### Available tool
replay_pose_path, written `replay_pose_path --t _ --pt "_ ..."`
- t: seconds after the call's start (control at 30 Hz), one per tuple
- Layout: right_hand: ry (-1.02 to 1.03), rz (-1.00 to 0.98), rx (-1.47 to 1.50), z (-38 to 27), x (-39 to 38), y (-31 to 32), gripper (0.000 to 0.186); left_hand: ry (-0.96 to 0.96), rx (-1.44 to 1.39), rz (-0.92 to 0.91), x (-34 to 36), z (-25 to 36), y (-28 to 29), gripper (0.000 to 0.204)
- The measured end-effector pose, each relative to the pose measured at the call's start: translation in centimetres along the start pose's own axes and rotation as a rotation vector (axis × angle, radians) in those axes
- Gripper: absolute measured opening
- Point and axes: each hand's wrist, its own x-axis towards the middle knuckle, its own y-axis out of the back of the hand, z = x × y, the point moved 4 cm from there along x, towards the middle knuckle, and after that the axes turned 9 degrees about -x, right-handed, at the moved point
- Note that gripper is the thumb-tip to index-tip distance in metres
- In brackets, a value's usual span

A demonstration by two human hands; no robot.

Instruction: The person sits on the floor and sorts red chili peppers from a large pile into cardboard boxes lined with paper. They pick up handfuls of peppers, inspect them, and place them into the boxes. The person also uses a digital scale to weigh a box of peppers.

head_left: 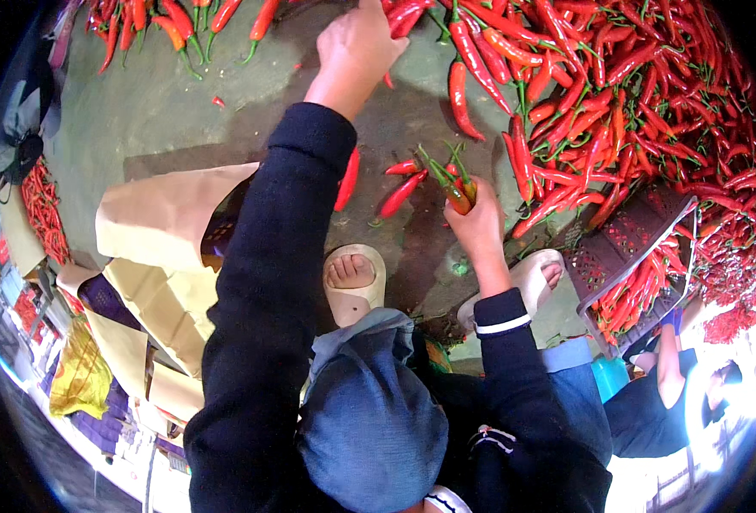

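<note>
My left hand is at the top edge, fingers curled on red chilli peppers, partly out of view. Near the middle, my right hand grips a few green-and-red chillies with green stems pointing up. A few loose red chillies lie just left of it on the grey floor, and one more is partly behind my left forearm. A large heap of red chillies spreads over the upper right, and another scattering lies at the top left.
A plastic crate of chillies tilts at the right. Another person is below it. Brown paper-covered crates, a yellow sack and more chillies are at the left. My sandalled feet stand under my hands.
</note>
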Motion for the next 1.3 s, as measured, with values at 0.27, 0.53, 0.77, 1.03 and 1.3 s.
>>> replay_pose_path --t 0.27,0.53,0.77,1.03,1.3 --pt "0.011 0.034 0.325 -1.6 1.9 3.3 0.036 -0.048 -0.106 0.020 -0.5 -1.6 0.0 0.048" --pt "0.338 0.380 -0.381 -7.3 12.6 4.9 0.043 0.496 -1.646 -0.229 -8.5 -5.6 -3.6 0.022" --pt "0.430 0.385 -0.581 -8.5 12.3 3.4 0.051 0.558 -1.857 -0.240 -10.7 -5.7 -3.7 0.020" --pt "0.327 0.219 -0.296 -8.1 13.2 4.9 0.039 0.428 -1.863 -0.231 -11.4 -6.3 -3.5 0.027" --pt "0.081 -0.152 0.498 -9.0 2.3 -1.4 0.058 0.407 -1.890 -0.451 -17.1 -2.8 -4.7 0.060"
